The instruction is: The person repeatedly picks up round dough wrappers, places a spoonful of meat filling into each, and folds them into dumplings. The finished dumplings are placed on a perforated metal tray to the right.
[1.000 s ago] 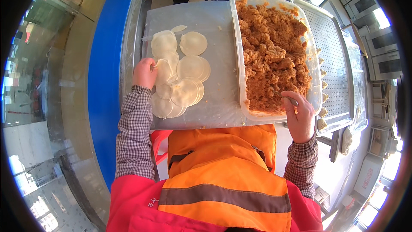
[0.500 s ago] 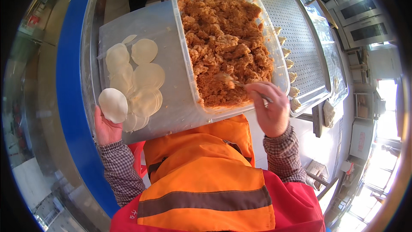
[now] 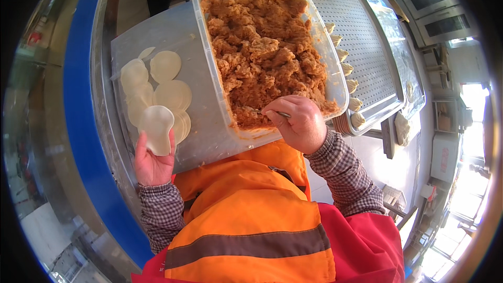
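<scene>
My left hand (image 3: 153, 167) cradles a round dough wrapper (image 3: 157, 123), its lower part dipped between thumb and fingers. Several more wrappers (image 3: 173, 95) lie overlapping on the grey tabletop just beyond that hand. In front of me stands a clear plastic tub (image 3: 341, 86) heaped with reddish-brown minced filling (image 3: 262, 47). Over the tub's near edge my right hand (image 3: 299, 124) is closed round a thin metal utensil (image 3: 283, 114). The utensil's tip is down at the filling's near side; the fingers and filling hide most of it, so its exact kind is unclear.
Right of the tub is a perforated metal tray (image 3: 346, 21) with a row of small shaped dough pieces (image 3: 347, 68) along its left edge. A plastic-covered tray (image 3: 406, 57) lies farther right. The grey tabletop (image 3: 204, 149) ends near my orange apron. A blue strip (image 3: 84, 126) runs along the left.
My right hand has moved left and nearer the middle of the tub's front edge with the utensil. My left hand has shifted right, and its wrapper now sags between the fingers.
</scene>
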`<state>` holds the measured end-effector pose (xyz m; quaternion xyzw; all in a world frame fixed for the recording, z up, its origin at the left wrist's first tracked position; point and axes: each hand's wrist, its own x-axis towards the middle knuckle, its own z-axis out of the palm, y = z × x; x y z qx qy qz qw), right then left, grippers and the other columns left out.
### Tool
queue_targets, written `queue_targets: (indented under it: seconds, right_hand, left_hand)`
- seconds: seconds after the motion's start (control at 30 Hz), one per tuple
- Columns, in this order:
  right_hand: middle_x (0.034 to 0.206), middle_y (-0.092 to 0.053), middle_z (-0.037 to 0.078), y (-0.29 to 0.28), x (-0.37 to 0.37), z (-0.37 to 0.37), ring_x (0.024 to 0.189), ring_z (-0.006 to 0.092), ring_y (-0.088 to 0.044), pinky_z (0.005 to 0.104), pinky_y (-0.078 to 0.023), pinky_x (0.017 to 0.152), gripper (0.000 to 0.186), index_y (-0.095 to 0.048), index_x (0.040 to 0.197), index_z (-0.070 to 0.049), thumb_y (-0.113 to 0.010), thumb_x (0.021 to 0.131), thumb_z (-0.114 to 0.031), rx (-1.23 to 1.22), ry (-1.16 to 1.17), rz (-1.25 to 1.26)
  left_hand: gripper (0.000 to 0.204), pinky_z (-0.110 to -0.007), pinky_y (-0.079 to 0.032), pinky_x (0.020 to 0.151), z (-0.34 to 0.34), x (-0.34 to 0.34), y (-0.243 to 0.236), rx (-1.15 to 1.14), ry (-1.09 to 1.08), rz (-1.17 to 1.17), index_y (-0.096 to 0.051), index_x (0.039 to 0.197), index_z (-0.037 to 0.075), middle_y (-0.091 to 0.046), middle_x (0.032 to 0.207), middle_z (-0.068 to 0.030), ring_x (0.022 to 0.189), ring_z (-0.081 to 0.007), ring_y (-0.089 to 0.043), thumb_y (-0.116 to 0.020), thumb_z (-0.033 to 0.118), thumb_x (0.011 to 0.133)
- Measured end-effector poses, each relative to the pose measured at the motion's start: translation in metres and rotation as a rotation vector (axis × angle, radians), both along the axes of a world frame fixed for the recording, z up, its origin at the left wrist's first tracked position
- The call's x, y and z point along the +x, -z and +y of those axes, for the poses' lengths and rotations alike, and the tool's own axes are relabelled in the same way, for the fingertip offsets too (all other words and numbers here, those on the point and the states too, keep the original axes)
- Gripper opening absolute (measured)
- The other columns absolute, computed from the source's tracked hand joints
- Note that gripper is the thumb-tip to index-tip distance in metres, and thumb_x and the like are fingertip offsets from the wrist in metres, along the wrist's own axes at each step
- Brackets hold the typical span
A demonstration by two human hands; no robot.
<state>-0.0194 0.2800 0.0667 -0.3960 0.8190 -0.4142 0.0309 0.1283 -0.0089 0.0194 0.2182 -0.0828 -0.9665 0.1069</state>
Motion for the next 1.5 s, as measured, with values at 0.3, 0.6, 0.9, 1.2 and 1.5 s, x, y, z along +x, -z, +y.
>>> queue_targets:
  seconds: [0.3,0.6,0.9,1.2,1.5]
  right_hand:
    - [0.074,-0.064,0.017,-0.009,-0.003,0.016,0.070,0.0351,-0.062,0.0407,-0.051,0.061,0.010,-0.064,0.084,0.000,-0.060,0.085,-0.008,0.072,0.003,-0.224]
    - [0.074,-0.065,0.007,-0.017,0.004,0.045,0.062,0.0110,-0.060,0.0234,-0.048,0.057,0.022,-0.063,0.092,0.004,-0.049,0.097,-0.012,-0.269,0.304,-0.672]
    - [0.075,-0.064,0.010,-0.027,-0.006,0.050,0.059,0.0125,-0.056,0.0237,-0.044,0.054,0.027,-0.058,0.093,0.002,-0.045,0.101,-0.020,-0.730,0.375,-0.720]
    - [0.066,-0.063,0.007,-0.058,-0.011,0.041,0.056,0.0101,-0.058,0.0230,-0.047,0.052,0.021,-0.062,0.089,0.006,-0.049,0.097,-0.008,-0.382,0.397,-0.279]
    - [0.067,-0.063,0.009,-0.058,0.005,0.029,0.056,0.0117,-0.058,0.0232,-0.046,0.051,0.022,-0.060,0.087,0.005,-0.045,0.097,-0.007,-0.512,0.333,-0.118]
  left_hand:
    - [0.042,-0.041,-0.052,0.092,0.021,-0.006,-0.013,-0.419,0.124,-0.166,-0.043,0.132,0.001,-0.057,0.125,-0.0132,0.115,-0.0262,-0.057,-0.055,0.011,0.093]
    - [0.039,-0.041,-0.050,0.095,0.047,-0.031,-0.031,-0.351,0.214,-0.130,-0.045,0.129,-0.002,-0.057,0.125,-0.0136,0.113,-0.0263,-0.058,-0.053,0.015,0.095]
    - [0.050,-0.037,-0.049,0.096,0.098,-0.080,-0.051,-0.525,0.559,0.036,-0.045,0.130,-0.002,-0.058,0.122,-0.0123,0.112,-0.0226,-0.058,-0.065,0.021,0.090]
    - [0.044,-0.031,-0.050,0.089,0.101,-0.076,-0.035,-0.781,0.534,-0.052,-0.051,0.124,0.000,-0.061,0.114,-0.0070,0.103,-0.0169,-0.061,-0.069,0.010,0.085]
    - [0.038,-0.031,-0.052,0.087,0.085,-0.054,-0.030,-0.558,0.400,-0.108,-0.051,0.123,0.000,-0.060,0.115,-0.0086,0.103,-0.0181,-0.061,-0.063,0.014,0.090]
